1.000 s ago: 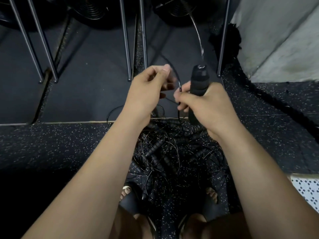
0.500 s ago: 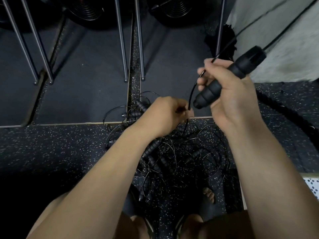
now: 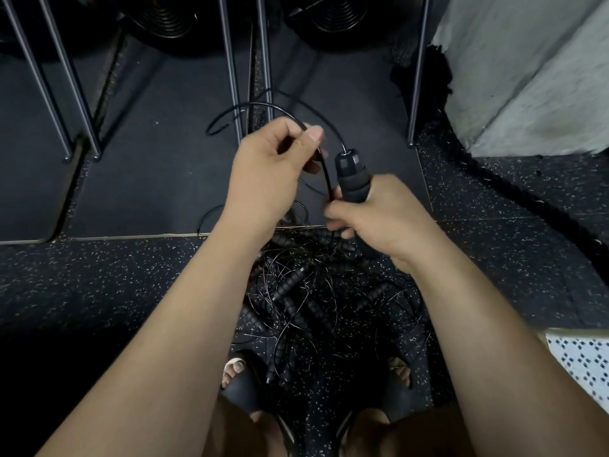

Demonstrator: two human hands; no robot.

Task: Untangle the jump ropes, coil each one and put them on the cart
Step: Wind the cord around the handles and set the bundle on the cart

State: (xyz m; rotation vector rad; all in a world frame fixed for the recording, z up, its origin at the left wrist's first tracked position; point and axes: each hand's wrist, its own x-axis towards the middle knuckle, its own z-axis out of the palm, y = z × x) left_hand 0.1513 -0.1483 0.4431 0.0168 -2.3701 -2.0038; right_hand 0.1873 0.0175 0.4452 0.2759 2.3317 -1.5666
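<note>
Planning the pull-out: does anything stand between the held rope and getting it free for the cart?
Yes. The right hand holds the handle, the left hand pinches its cord, but the cord seems to run down into the tangled pile on the floor. A loop arcs past the metal legs. No cart is plainly in view.

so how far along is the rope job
Early. Done: nothing shows as finished; no coiled rope or cart is in view. In hand: the right hand grips one handle and the left hand pinches a cord beside it, seemingly starting a coil. Left: the tangled pile on the floor, plus coiling and carting every rope.
</note>
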